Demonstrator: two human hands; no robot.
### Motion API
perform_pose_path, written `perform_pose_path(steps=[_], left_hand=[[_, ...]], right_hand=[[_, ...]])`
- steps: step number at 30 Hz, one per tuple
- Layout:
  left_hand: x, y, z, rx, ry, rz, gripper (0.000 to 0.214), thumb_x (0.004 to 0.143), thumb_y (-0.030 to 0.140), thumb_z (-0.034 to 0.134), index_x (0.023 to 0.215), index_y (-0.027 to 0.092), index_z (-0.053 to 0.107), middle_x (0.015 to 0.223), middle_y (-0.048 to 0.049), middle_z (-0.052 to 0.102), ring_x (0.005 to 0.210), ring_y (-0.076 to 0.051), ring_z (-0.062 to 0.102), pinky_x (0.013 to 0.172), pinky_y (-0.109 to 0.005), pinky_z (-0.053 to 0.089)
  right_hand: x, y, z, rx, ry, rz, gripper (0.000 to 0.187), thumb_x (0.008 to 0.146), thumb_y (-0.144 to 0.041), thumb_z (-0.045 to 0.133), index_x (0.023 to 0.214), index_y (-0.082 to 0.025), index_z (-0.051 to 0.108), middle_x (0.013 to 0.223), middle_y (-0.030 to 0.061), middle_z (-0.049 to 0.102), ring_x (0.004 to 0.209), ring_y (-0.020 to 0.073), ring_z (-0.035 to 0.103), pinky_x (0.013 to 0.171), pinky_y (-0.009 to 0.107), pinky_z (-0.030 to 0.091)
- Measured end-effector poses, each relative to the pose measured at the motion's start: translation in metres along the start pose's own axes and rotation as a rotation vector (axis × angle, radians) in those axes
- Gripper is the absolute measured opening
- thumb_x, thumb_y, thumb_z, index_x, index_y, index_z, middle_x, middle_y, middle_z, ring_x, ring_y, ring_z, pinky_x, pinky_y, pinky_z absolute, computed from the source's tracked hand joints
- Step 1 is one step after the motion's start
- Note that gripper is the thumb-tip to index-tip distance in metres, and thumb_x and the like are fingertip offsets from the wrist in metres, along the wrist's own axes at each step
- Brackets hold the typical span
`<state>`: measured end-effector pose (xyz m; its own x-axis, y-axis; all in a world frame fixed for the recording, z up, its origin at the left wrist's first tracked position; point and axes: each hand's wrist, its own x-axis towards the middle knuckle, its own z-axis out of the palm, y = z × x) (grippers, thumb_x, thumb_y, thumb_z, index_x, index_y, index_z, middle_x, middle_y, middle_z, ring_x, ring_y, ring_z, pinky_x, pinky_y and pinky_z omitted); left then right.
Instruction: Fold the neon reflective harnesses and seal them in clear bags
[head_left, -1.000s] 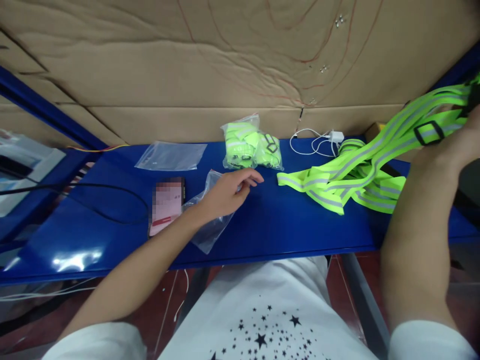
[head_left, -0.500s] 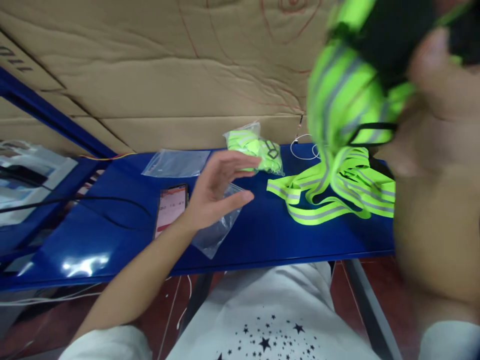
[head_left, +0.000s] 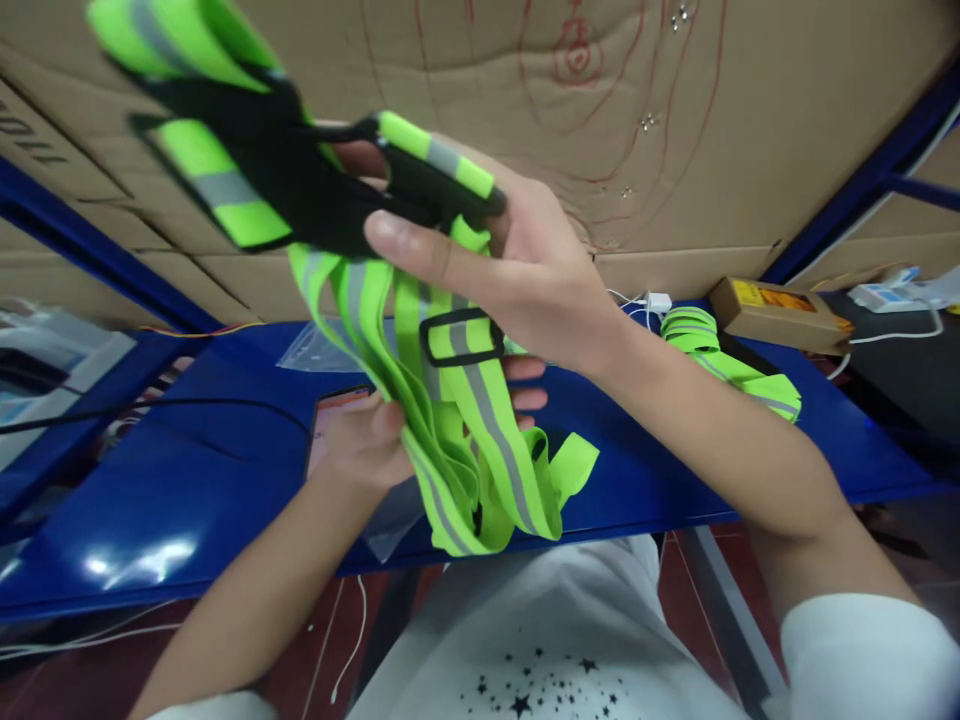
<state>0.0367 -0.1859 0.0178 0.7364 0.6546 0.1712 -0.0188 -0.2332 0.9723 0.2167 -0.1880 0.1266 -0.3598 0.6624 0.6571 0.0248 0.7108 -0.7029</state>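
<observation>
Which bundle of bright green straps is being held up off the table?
The bundle in the right hand, hanging against the left hand and showing a black rectangular buckle. The coiled green straps lie on the blue table near the cardboard box.

A: Where can your left hand pass?
B: Leftward over the blue tabletop, but 1 black cable crosses; the hanging green straps block your middle, the cardboard wall the back.
</observation>
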Motion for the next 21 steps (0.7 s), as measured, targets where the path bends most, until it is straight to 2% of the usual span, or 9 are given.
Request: perform_pose_path(steps=[2,4,6,9,12,15,18,21], left_hand=[[0.003,0.005,0.006,-0.318,-0.002,-0.046,0.064,0.078,0.076,0.066,0.118,0.025,0.065,0.086,-0.0033,0.070,0.070,-0.021,0.071,0.073,-0.040,0.062],[0.008,0.008,0.012,-0.578,-0.030,-0.139,0.040,0.078,0.050,0.080,0.105,0.023,0.067,0.061,0.0054,0.054,0.046,-0.011,0.056,0.058,-0.032,0.056],[0.013,0.009,0.017,-0.640,-0.067,-0.234,0.027,0.081,0.037,0.080,0.099,0.021,0.068,0.056,0.0083,0.048,0.040,-0.007,0.049,0.050,-0.025,0.050],[0.019,0.000,0.026,-0.552,-0.113,-0.356,0.032,0.085,0.036,0.079,0.109,0.017,0.071,0.067,0.0038,0.063,0.045,-0.009,0.058,0.048,-0.024,0.049],[0.025,-0.017,0.034,-0.392,-0.144,-0.447,0.039,0.082,0.041,0.082,0.110,0.017,0.071,0.084,-0.0030,0.074,0.062,-0.016,0.070,0.059,-0.029,0.058],[0.031,-0.027,0.034,-0.171,-0.114,-0.384,0.051,0.071,0.039,0.091,0.114,0.020,0.070,0.111,-0.0075,0.077,0.102,-0.027,0.074,0.089,-0.039,0.061],[0.035,-0.025,0.028,-0.086,-0.044,-0.215,0.088,0.065,0.044,0.095,0.142,0.028,0.056,0.145,-0.0108,0.064,0.135,-0.034,0.060,0.110,-0.047,0.051],[0.037,-0.018,0.022,-0.124,0.129,0.007,0.110,0.061,0.061,0.092,0.154,0.031,0.043,0.164,-0.0121,0.043,0.151,-0.035,0.042,0.121,-0.048,0.041]], right_hand=[[-0.004,0.015,-0.001,0.035,0.067,-0.006,0.036,0.097,-0.015,0.064,0.132,-0.008,0.060,0.132,-0.0002,0.073,0.126,0.0110,0.066,0.109,0.017,0.050],[-0.015,0.025,-0.007,0.007,0.065,-0.053,0.031,0.098,-0.017,0.066,0.129,-0.012,0.063,0.132,-0.0011,0.073,0.126,0.0127,0.066,0.112,0.021,0.050],[-0.030,0.033,-0.019,-0.044,0.068,-0.052,0.031,0.099,-0.020,0.068,0.129,-0.015,0.066,0.134,-0.0010,0.072,0.129,0.0134,0.064,0.116,0.023,0.047],[-0.059,0.048,-0.040,-0.064,0.184,0.041,0.034,0.093,-0.025,0.076,0.126,-0.019,0.070,0.131,-0.0008,0.074,0.126,0.0162,0.067,0.114,0.026,0.049],[-0.087,0.069,-0.056,0.005,0.243,0.231,0.040,0.084,-0.041,0.085,0.118,-0.022,0.076,0.122,0.0008,0.078,0.116,0.0227,0.072,0.104,0.034,0.057],[-0.107,0.087,-0.063,0.107,0.290,0.392,0.050,0.077,-0.050,0.088,0.117,-0.023,0.077,0.119,0.0033,0.078,0.114,0.0256,0.073,0.102,0.037,0.057],[-0.116,0.093,-0.066,0.166,0.343,0.439,0.051,0.077,-0.050,0.088,0.119,-0.025,0.076,0.117,0.0030,0.079,0.116,0.0250,0.072,0.104,0.037,0.056],[-0.120,0.091,-0.065,0.164,0.325,0.448,0.049,0.078,-0.051,0.087,0.119,-0.026,0.077,0.115,0.0028,0.079,0.117,0.0252,0.072,0.104,0.038,0.057]])
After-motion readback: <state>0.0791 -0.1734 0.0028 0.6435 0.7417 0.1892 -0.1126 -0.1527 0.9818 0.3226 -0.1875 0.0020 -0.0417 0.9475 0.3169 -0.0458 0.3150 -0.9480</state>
